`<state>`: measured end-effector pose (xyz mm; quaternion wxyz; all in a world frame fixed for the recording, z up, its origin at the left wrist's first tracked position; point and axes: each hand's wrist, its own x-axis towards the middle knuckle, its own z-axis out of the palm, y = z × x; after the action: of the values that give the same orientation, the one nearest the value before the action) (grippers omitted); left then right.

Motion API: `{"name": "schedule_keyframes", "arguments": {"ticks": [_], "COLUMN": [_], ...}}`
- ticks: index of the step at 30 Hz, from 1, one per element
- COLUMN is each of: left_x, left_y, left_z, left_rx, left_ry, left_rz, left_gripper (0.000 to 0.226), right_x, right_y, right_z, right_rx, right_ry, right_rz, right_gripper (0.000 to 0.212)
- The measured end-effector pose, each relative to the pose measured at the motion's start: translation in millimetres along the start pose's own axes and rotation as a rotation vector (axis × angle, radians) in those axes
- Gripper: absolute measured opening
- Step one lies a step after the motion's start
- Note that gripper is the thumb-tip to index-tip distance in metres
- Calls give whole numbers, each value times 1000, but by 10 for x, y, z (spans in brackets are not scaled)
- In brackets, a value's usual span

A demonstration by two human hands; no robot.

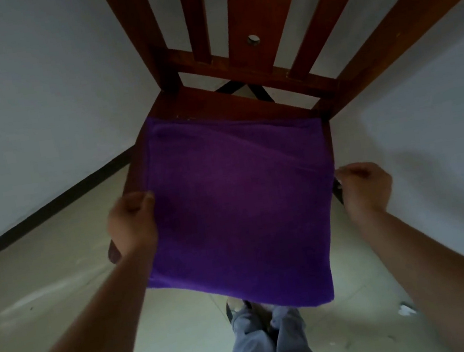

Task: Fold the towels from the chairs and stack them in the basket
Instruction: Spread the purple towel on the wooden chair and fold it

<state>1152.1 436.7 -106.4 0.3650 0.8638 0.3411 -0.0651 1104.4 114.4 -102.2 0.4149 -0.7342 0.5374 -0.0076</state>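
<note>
The left hand's (pixel 132 219) fingers (pixel 141 200) are curled tight, pinching the left edge of the purple towel (pixel 238 204). The right hand's (pixel 365 187) fingers (pixel 346 173) are curled the same way at the towel's right edge and seem to grip it there, though the contact itself is blurred. The towel spans flat between the two sets of fingers. Beyond them it lies on the seat of a wooden chair (pixel 252 53), and on the near side of them its front part hangs past the seat's front edge. Further beyond the fingers rise the chair's back slats. Below the hanging edge are the person's grey trouser legs (pixel 266 347) on a pale floor (pixel 62 289), with white walls (pixel 22 115) to either side.
</note>
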Motion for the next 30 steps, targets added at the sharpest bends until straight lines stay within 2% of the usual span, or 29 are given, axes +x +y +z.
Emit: {"name": "schedule_keyframes", "arguments": {"ticks": [3, 6, 12, 17, 22, 30], "left_x": [-165, -136, -87, -137, -178, -308], "left_y": [-232, -313, -369, -375, -429, -449], "left_z": [-65, -94, -87, -131, -269, -452], "left_rx": [85, 119, 282, 191, -62, -260], "left_ry": [-41, -52, -147, -88, -116, -191], "left_rz": [-49, -64, 6, -7, -42, -135], "left_gripper": [29, 37, 35, 30, 20, 22], "right_x": [-280, -422, -447, -444, -477, -560], "right_y": [240, 438, 663, 585, 488, 439], "right_z": [-79, -87, -31, -72, -88, -229], "right_rx": [-102, -151, -212, -239, -243, 87], "right_ry": [-10, -119, -282, -276, -287, -271], "right_rz": [56, 98, 104, 104, 65, 144], "right_gripper": [29, 46, 44, 43, 19, 9]}}
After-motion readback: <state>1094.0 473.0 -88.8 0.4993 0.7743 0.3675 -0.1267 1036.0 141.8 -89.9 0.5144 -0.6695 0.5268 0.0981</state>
